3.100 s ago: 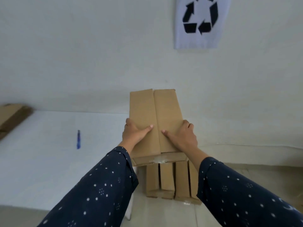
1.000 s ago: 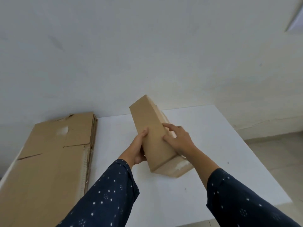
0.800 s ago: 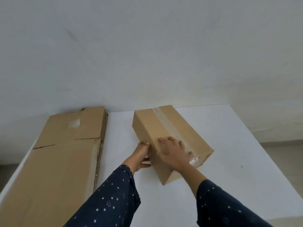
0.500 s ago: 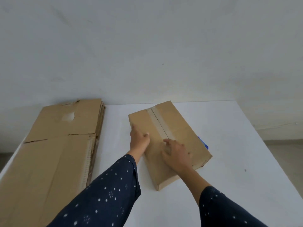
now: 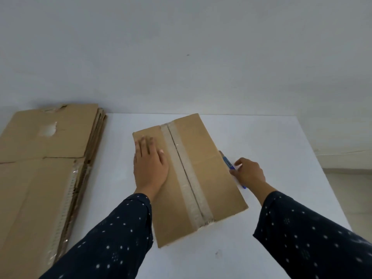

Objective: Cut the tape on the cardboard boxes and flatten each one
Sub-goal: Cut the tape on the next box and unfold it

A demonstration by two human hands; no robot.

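Note:
A sealed cardboard box (image 5: pixel 201 170) lies flat on the white table (image 5: pixel 281 141), a strip of clear tape (image 5: pixel 187 178) running along its top seam. My left hand (image 5: pixel 150 164) presses flat on the box's left half, fingers straight. My right hand (image 5: pixel 248 173) is at the box's right edge, its fingers curled onto a blue cutter (image 5: pixel 229 164) that lies on the table against the box. Most of the cutter is hidden by the hand and the box.
A stack of flattened cardboard boxes (image 5: pixel 40 168) covers the table's left side. A white wall rises just behind the table. The table's right edge drops to the floor (image 5: pixel 354 198) at the right.
I carried the box from a pile on the floor to the table and laid it down tape side up. My left hand flattened on it; my right hand moved off to the blue cutter.

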